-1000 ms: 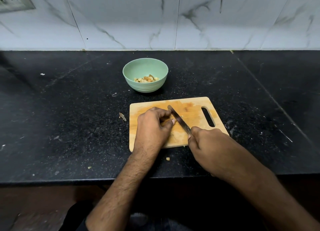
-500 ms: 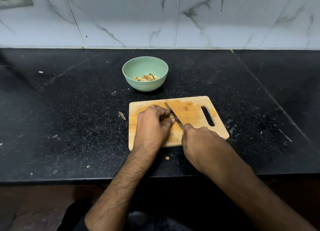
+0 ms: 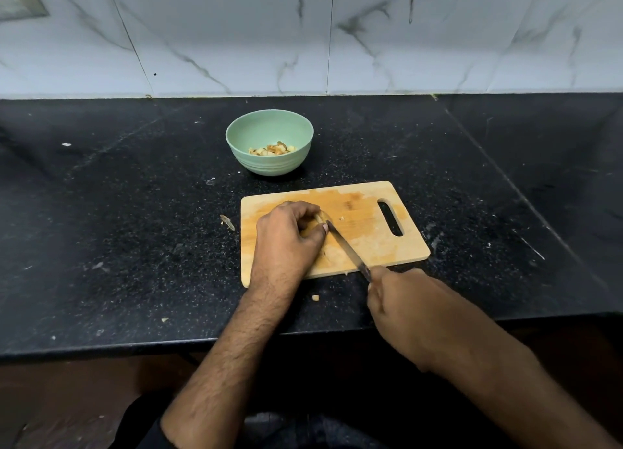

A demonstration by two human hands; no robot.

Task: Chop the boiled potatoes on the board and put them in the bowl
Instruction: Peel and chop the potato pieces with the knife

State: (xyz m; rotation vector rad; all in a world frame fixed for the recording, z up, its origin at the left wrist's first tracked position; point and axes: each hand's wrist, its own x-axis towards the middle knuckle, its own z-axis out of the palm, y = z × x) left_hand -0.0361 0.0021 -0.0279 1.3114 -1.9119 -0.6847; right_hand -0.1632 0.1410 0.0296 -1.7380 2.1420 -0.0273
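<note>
Head view: green bowl [image 3: 269,141] already holds some chopped potato, while left hand [image 3: 286,236] curls over a potato piece [image 3: 322,216] on the wooden board [image 3: 364,232], right hand [image 3: 401,300] gripping knife [image 3: 347,251] mid-cut; chopping and transfer remain.

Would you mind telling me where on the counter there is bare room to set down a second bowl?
The widest free patch is the black counter left of the cutting board and bowl, only crumbs there. Another lies right of the board, toward the counter seam. The strip between bowl and board is narrow. The board is crowded: the left hand holds potato, the right hand the knife.
</note>
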